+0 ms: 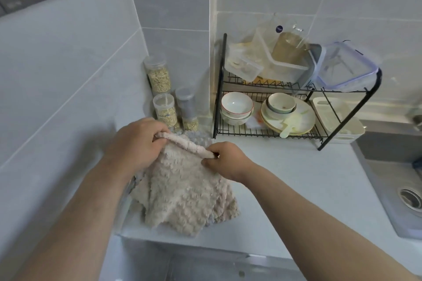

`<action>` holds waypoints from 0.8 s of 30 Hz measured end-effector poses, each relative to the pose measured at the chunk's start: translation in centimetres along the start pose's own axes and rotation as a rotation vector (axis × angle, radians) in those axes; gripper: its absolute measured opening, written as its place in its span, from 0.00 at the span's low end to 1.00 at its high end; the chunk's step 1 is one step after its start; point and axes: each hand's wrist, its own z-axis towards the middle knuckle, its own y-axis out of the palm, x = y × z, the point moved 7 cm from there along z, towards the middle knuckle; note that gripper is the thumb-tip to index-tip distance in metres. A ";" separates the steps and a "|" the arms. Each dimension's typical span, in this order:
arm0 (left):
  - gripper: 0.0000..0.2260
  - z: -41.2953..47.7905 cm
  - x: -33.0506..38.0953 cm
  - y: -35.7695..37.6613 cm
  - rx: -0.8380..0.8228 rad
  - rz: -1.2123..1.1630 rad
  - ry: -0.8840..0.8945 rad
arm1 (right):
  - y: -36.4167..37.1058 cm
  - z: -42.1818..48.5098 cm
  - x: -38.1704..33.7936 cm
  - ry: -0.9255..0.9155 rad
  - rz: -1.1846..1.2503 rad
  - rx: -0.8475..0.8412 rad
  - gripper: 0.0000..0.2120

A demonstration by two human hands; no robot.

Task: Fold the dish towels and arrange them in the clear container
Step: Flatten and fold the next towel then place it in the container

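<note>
A fluffy beige dish towel [182, 194] hangs over the left part of the white counter, held up by its top edge. My left hand [134, 143] grips the towel's upper left corner. My right hand [226, 159] pinches the upper right corner, so the hem stretches between the two hands. A grey-blue towel [198, 140] lies on the counter behind the beige one, mostly hidden. More beige cloth shows beneath the lifted towel at its lower right. Clear plastic containers [285, 64] sit on the top shelf of the dish rack.
A black wire dish rack [269, 130] with bowls and plates stands at the back right. Three clear jars of grains [164, 109] stand in the corner. A steel sink [399, 189] lies at the right. The counter's front edge [205, 242] runs just below the towel.
</note>
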 end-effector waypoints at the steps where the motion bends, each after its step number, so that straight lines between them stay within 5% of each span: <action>1: 0.04 0.3 0.8 -0.3 -0.020 0.056 0.010 | -1.5 -0.8 0.4 0.008 -0.019 0.005 0.11; 7: 0.06 4.1 9.2 2.7 -0.141 0.055 0.106 | -13.6 -5.4 4.6 0.080 -0.107 0.190 0.15; 13: 0.05 8.5 18.6 9.0 -0.149 0.023 0.239 | -21.8 -8.4 12.1 0.098 -0.171 0.403 0.08; 19: 0.11 7.4 21.0 18.1 -0.158 0.025 0.328 | -20.4 -10.2 20.6 0.077 -0.285 0.440 0.08; 24: 0.03 -0.1 19.3 26.8 -0.313 0.296 0.427 | -13.3 -12.7 26.2 0.070 -0.360 0.344 0.09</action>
